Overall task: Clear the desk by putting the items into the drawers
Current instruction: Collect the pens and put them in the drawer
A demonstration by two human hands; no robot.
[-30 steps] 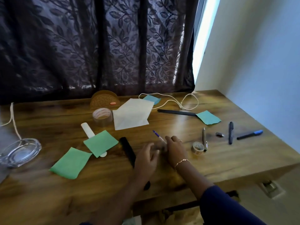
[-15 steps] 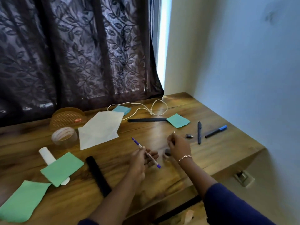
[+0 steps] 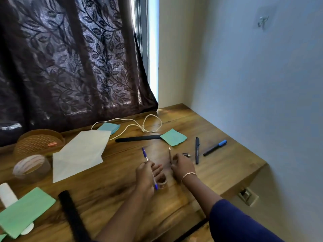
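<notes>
left hand (image 3: pixel 146 175): fingers (image 3: pixel 157 169) curled round the purple pen (image 3: pixel 144 154), a firm hold, over the near middle of the counter (image 3: pixel 227 172).
purple pen: long axis runs away from me, leaning a little left. the upper end points toward the curtain (image 3: pixel 70 67), and the low end pokes out by my palm.
right hand (image 3: pixel 182 165): just beside the left, fingers folded in on the brown pen (image 3: pixel 169 154).
brown pen: almost straight away from me, tip aimed near the teal note (image 3: pixel 173 137). whether it touches the wood, i can't tell.
small tape roll (image 3: pixel 162 183): on the counter, right under my left fingers, by the purple pen's low end.
right of my hands: a small black cap (image 3: pixel 186 155), then the black pen (image 3: pixel 197 150) lying lengthwise away from me, then the blue-capped marker (image 3: pixel 215 147) on a slant, cap to the far right.
further back: black strip (image 3: pixel 138 138) lying crosswise, its end at the teal note.
change: a second ago the brown pen lay on the counter beside the small tape roll, and now it's in my right hand. the purple pen slanted more across half a second ago, and now it stands steeper. the roll sat between my hands then, and now my left fingers cover it.
</notes>
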